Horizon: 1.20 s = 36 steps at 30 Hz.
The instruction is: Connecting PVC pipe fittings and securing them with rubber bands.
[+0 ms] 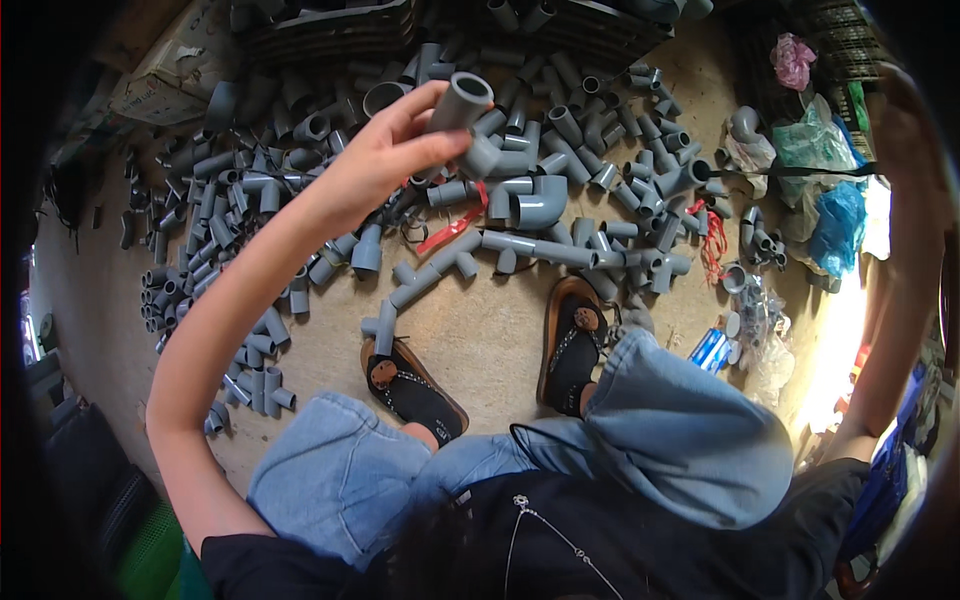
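My left hand (375, 160) is closed around a grey plastic pipe fitting (458, 113), holding it above the pile. One round mouth of the fitting points up, and a short branch sticks out below my thumb, so it looks like a tee. Beneath it lies a wide heap of loose grey pipe fittings (540, 205), mostly elbows, tees and straight couplings. Red tape (450, 232) lies among them. At the far right edge my right arm is raised, with my right hand (908, 130) near the dark crates; its fingers are too dark and distorted to read.
Black plastic crates (330, 35) stand behind the heap, beside a cardboard box (170, 75). Clear, green and blue plastic bags (835, 225) lie at the right. A row of joined fittings (535, 248) lies just ahead of my sandals (570, 345).
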Motion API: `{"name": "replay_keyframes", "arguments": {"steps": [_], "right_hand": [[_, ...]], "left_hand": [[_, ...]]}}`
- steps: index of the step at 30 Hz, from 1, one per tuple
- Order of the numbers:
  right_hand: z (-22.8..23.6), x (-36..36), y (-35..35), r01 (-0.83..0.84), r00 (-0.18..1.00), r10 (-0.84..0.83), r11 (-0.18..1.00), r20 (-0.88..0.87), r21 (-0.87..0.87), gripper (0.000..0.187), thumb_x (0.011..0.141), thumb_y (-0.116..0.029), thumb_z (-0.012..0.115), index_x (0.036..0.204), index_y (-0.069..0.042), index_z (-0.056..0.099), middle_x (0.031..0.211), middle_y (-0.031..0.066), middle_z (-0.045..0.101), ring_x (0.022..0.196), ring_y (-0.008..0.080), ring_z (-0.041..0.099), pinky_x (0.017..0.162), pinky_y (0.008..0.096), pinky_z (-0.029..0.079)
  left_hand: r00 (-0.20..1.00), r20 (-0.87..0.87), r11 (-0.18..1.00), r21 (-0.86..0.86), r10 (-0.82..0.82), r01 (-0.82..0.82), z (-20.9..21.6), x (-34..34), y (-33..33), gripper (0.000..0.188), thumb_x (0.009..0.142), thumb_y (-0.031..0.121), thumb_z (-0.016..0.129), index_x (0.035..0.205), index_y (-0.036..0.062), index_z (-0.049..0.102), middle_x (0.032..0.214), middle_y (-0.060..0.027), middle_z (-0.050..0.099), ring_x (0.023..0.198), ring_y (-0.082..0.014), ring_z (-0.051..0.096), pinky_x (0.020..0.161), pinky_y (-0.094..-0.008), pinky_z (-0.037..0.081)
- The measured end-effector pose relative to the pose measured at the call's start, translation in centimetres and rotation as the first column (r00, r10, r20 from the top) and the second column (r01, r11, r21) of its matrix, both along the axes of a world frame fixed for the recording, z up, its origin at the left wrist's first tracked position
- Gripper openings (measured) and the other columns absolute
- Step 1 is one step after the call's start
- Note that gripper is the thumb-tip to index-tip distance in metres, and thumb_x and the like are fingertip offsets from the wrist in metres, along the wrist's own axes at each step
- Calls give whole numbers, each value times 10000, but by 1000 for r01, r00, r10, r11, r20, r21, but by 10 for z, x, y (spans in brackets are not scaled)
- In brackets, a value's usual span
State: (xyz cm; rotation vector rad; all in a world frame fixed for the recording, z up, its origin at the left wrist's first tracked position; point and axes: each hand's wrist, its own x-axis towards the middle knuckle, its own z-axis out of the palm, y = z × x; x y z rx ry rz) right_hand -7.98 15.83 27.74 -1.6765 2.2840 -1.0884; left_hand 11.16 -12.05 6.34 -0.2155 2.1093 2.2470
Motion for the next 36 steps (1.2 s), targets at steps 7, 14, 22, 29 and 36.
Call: {"name": "replay_keyframes", "arguments": {"steps": [7,14,22,29,36], "right_hand": [[-109,25,-40,-154,963,147,988,-225,-15,211,672,87,670,856,-17,660,849,79,540,681,123,545,541,218,439],[-137,23,-44,-236,949,201,964,-244,-124,206,665,61,667,851,-26,659,845,72,509,642,137,520,523,232,403],[-134,21,-38,-161,940,136,985,-314,-55,210,643,89,647,822,-22,652,825,67,493,629,137,516,516,236,403],[-155,35,-32,-225,960,236,971,-152,85,199,658,30,681,842,-38,648,797,71,558,657,183,563,550,270,454],[-169,21,-29,-293,903,197,932,381,212,166,707,47,595,866,-1,605,784,101,630,730,214,641,688,288,494]], "left_hand": [[992,-98,996,23,-83,86,7,-11,23,370,791,153,647,1131,64,529,1101,-15,539,1042,-94,489,892,-260,390],[994,105,998,59,-31,25,14,-17,45,378,786,53,611,1153,35,522,1147,-38,521,1058,-109,488,927,-261,394],[995,92,983,181,-32,15,-4,-17,62,392,779,-26,562,1164,37,526,1076,-52,574,1018,-115,523,907,-262,407],[998,-63,999,-32,2,-4,-8,-19,85,429,745,-24,634,1158,31,530,1088,-68,586,1008,-124,541,863,-255,446],[974,175,983,87,146,-163,-24,-13,87,359,748,60,707,1055,18,526,964,-69,606,889,-100,573,745,-224,467]]}}
